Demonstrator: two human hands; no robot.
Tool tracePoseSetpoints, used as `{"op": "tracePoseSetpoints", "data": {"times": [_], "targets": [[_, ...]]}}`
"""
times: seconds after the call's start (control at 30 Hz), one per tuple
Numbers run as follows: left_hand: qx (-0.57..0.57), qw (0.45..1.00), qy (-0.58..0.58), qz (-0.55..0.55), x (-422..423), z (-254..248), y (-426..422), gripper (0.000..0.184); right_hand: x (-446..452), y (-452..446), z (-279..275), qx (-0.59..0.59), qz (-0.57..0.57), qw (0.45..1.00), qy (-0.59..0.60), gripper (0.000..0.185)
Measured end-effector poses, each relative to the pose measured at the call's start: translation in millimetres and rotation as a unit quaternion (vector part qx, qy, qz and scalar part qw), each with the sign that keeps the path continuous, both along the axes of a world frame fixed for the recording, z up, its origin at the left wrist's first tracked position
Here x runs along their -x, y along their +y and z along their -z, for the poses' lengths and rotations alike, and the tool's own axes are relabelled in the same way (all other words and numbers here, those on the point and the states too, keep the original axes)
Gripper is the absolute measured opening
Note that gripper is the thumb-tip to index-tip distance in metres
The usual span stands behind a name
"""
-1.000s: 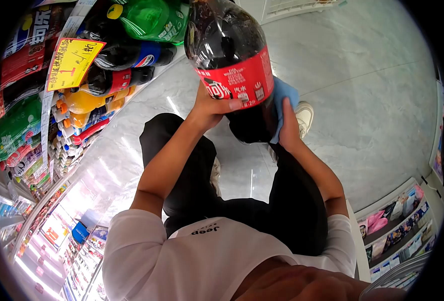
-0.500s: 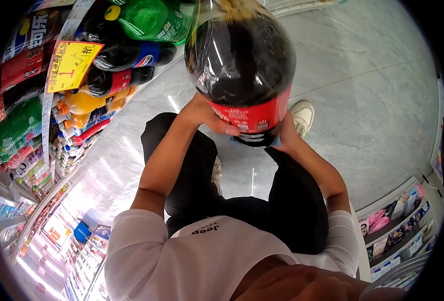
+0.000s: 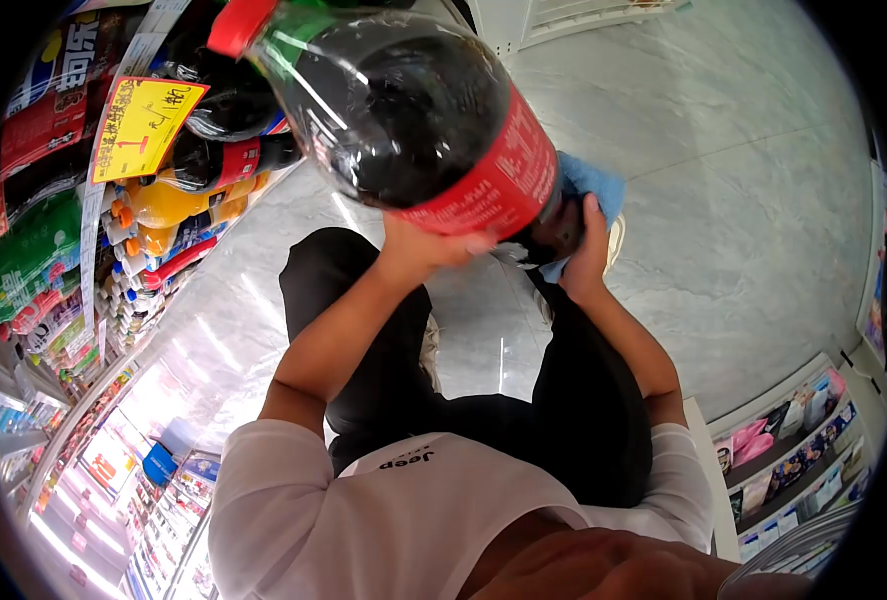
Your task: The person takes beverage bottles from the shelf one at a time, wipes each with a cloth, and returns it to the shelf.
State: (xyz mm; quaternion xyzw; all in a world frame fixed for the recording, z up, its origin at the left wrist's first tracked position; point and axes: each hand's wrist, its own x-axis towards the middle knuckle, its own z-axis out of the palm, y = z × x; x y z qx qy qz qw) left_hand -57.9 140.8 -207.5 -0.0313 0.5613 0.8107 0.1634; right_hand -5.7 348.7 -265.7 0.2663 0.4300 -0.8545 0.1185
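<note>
Head view: the left hand (image 3: 415, 252) has its grip partly curled under a large bottle of dark drink (image 3: 403, 110) at its red label (image 3: 503, 180) — the bottle is held tilted beyond the black trousers (image 3: 593, 400), red cap (image 3: 240, 25) toward the upper left. The right hand (image 3: 587, 258) has its grip closed on a blue cloth (image 3: 599, 186) against the bottle's base, while a yellow price tag (image 3: 148, 130) marks the drinks shelf at left.

Interior of a retail shop.
Rows of bottled drinks (image 3: 158, 206) fill the shelving (image 3: 91, 245) at left, which bears a yellow price sign (image 3: 148, 130); at lower right, a tiered rack (image 3: 721, 500) displays packaged goods (image 3: 755, 440) beside the grey floor (image 3: 733, 220).
</note>
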Motion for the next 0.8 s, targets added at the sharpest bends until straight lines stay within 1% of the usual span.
{"op": "tracePoseSetpoints", "data": {"times": [0.07,0.1,0.13,0.27,0.33,0.37,0.4,0.47,0.5,0.53,0.57,0.63,0.67,0.73,0.77,0.8], "targets": [[-0.045,0.998,0.02,-0.025,9,2,-2,0.077,3,-6,-5,-0.125,-0.052,0.984,0.119,0.061],[-0.083,0.996,-0.018,-0.031,13,-6,-1,0.076,6,-8,-11,-0.187,-0.077,0.963,0.177,0.064],[-0.093,0.995,-0.03,-0.027,17,-5,-2,0.073,10,-6,-22,-0.178,-0.128,0.945,0.241,0.066],[-0.083,0.995,-0.05,-0.021,22,-6,-1,0.072,6,-16,-17,-0.22,-0.092,0.914,0.329,0.072],[-0.059,0.997,-0.057,-0.004,24,-7,2,0.074,15,-18,-22,-0.317,-0.063,0.84,0.436,0.073],[-0.047,0.997,-0.059,0.003,24,-7,4,0.074,20,-19,-27,-0.363,-0.049,0.793,0.487,0.074],[-0.034,0.997,-0.06,0.014,26,-6,8,0.075,21,-20,-32,-0.41,-0.054,0.758,0.504,0.076],[-0.012,0.999,-0.014,0.03,29,-11,17,0.078,25,-26,-42,-0.497,-0.062,0.707,0.499,0.076],[0.004,0.999,0.004,0.043,30,-10,19,0.079,30,-28,-43,-0.515,-0.045,0.689,0.508,0.074],[0.049,0.997,0.003,0.062,32,-9,20,0.084,36,-30,-45,-0.534,-0.028,0.669,0.515,0.071],[0.063,0.995,0.033,0.065,33,-7,21,0.086,45,-32,-50,-0.54,0.0,0.658,0.525,0.067],[0.091,0.989,0.092,0.073,33,1,23,0.09,61,-29,-63,-0.567,0.019,0.62,0.542,0.059],[0.131,0.982,0.082,0.104,32,6,20,0.095,67,-25,-69,-0.588,0.011,0.595,0.548,0.055],[0.121,0.985,0.067,0.106,29,5,23,0.097,75,-20,-87,-0.598,-0.006,0.593,0.539,0.042],[0.111,0.987,0.07,0.097,30,2,25,0.097,80,-17,-91,-0.587,-0.016,0.606,0.537,0.042],[0.099,0.987,0.047,0.115,29,1,24,0.097,85,-12,-93,-0.575,-0.027,0.619,0.535,0.041]]}}
